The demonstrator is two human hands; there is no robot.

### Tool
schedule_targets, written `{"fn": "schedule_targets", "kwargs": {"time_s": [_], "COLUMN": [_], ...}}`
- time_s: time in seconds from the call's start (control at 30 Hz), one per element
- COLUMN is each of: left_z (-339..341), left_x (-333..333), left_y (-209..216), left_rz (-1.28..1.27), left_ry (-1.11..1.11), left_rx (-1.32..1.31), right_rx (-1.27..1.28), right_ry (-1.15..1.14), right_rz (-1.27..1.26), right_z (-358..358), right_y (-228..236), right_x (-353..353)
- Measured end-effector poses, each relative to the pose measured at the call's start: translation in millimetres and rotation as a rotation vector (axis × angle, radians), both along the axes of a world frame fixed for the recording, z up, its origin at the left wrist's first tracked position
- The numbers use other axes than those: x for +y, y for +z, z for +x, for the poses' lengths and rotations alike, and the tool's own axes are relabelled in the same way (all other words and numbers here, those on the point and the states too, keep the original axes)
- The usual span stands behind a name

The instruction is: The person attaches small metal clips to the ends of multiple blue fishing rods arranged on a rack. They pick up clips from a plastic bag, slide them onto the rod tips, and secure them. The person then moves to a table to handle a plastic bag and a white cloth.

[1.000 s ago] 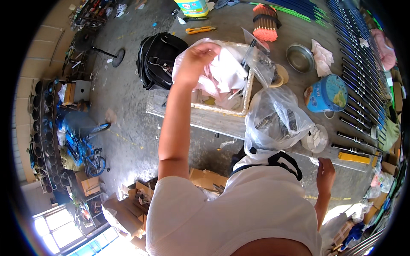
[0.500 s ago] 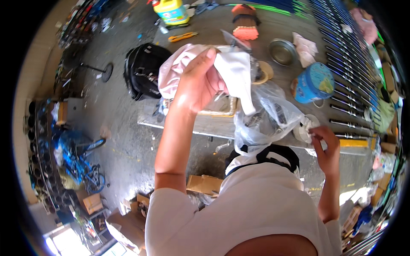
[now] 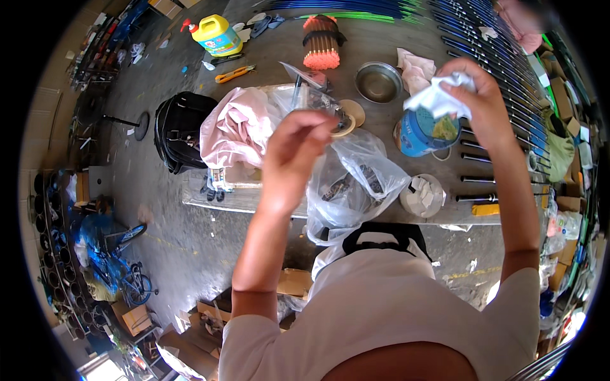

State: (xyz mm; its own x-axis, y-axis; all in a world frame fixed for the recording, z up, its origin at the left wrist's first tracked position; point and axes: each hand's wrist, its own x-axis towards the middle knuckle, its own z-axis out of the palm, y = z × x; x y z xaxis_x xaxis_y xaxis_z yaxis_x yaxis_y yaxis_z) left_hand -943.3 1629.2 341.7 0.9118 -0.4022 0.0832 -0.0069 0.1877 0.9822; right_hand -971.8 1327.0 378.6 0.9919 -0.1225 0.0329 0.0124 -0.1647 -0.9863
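A: What did the right hand (image 3: 486, 95) have?

B: A crumpled white cloth (image 3: 438, 95), pinched between thumb and fingers and raised just above the blue tin (image 3: 422, 133). The fingers were closed on one bunched corner, with the rest hanging loose toward the tin.

A: And the left hand (image 3: 298, 149)?

B: It was raised too, well left of the tin, over the clear plastic bag (image 3: 352, 184). The fingers were curled with the tips drawn together, but whether anything thin sat between them I couldn't tell. The two hands were well apart.

A: How would you judge the cloth to handle?

B: Light and limp, I'd say. No stiffness, so it would sag from wherever it was gripped, and nothing in it to break. A pinch at a fold or corner should hold it; two hands on opposite edges would be needed to spread it flat.

A: What else lay around the tin?

B: A round steel bowl (image 3: 378, 81) just beyond it, with a second pale rag (image 3: 414, 70) beside that. A small white tub (image 3: 422, 195) of pale scraps sat on the near side. Left of the tin came the bag, then a pink cloth (image 3: 235, 127) heaped on the workbench (image 3: 267, 200), and past the bench edge a black backpack (image 3: 181, 130) on the floor. Rows of dark rods (image 3: 489, 54) ran to the right of it.
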Motion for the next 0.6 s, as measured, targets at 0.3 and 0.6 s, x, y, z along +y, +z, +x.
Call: {"fn": "schedule_targets", "kwargs": {"time_s": [0.3,0.6], "left_z": [-79.4,-126.2], "left_x": [79.7,78.3], "left_y": [-63.8,-64.3], "left_rz": [0.128,0.087], "left_ry": [0.601,0.931], "left_rx": [0.387,0.518], "right_rx": [0.335,0.298], "right_ry": [0.39,0.769], "right_rz": [0.006,-0.613], "right_z": [156.2,214.5], "right_y": [-138.1,-240.6], "right_x": [-109.8,-88.7]}}
